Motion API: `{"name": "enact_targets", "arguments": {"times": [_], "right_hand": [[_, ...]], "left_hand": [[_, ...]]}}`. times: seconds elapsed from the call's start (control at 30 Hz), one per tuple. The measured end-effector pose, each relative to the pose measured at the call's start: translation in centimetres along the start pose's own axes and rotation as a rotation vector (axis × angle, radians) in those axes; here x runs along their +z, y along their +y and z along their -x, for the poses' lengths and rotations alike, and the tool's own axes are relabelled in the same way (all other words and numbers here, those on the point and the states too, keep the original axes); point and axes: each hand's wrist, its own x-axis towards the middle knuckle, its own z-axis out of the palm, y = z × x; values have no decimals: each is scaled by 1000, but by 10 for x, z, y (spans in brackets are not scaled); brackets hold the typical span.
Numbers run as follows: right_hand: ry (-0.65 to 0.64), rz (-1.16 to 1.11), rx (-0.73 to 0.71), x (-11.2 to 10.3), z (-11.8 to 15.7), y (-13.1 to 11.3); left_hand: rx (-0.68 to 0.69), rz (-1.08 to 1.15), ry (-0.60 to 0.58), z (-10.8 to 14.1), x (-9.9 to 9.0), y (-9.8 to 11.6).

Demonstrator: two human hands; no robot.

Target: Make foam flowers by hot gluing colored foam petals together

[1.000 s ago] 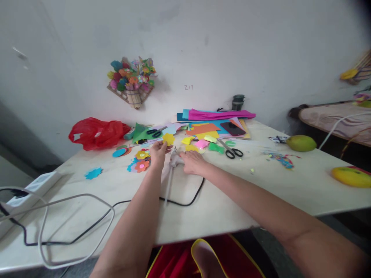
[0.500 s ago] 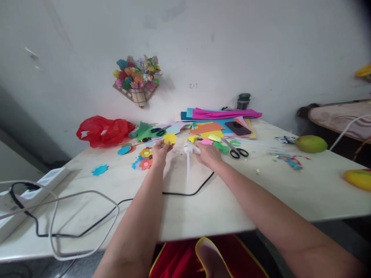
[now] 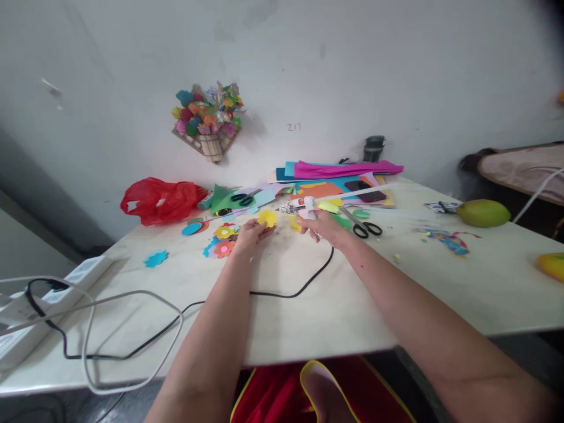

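Between the thumb and fingers of my left hand (image 3: 252,236) is a yellow paper flower (image 3: 267,218). My right hand (image 3: 324,228) grips a white glue gun (image 3: 307,209), its tip pointing left toward that flower but apart from it. A long white glue stick (image 3: 352,193) juts out of the gun's back end to the right. Beside my left hand lie finished-looking layered paper flowers, a yellow one (image 3: 225,231) and an orange one (image 3: 224,248) with a pink centre. Yellow scrap paper (image 3: 295,223) shows partly behind my right fingers.
Black-handled scissors (image 3: 367,229) lie right of my right hand; another pair (image 3: 245,196) sits on coloured paper. A red plastic bag (image 3: 161,201), blue flower (image 3: 155,258), phone (image 3: 365,191), green mango (image 3: 483,212) and power strip (image 3: 83,276) are around. A black cord (image 3: 282,295) crosses the table.
The glue gun has turned in my right hand, so the glue stick now points right instead of toward me. My left hand has shifted slightly right with the yellow flower.
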Motion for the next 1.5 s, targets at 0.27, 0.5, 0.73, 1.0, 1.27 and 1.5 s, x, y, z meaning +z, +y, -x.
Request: {"name": "enact_targets", "arguments": {"times": [0.27, 0.5, 0.73, 1.0, 1.27, 1.5], "right_hand": [[-23, 71, -14, -1, 1, -2], [-36, 149, -4, -2, -1, 0], [-52, 238, -7, -1, -2, 2], [-28, 310, 3, 0, 0, -2], [-7, 365, 47, 1, 4, -8], [-3, 375, 50, 1, 3, -7]], "left_hand": [[-57, -87, -80, 2, 4, 1], [-97, -67, -42, 0, 3, 0], [-83, -77, -62, -1, 2, -1], [-81, -104, -64, 1, 5, 0], [-76, -127, -86, -1, 3, -2], [-54, -111, -83, -2, 1, -2]]}}
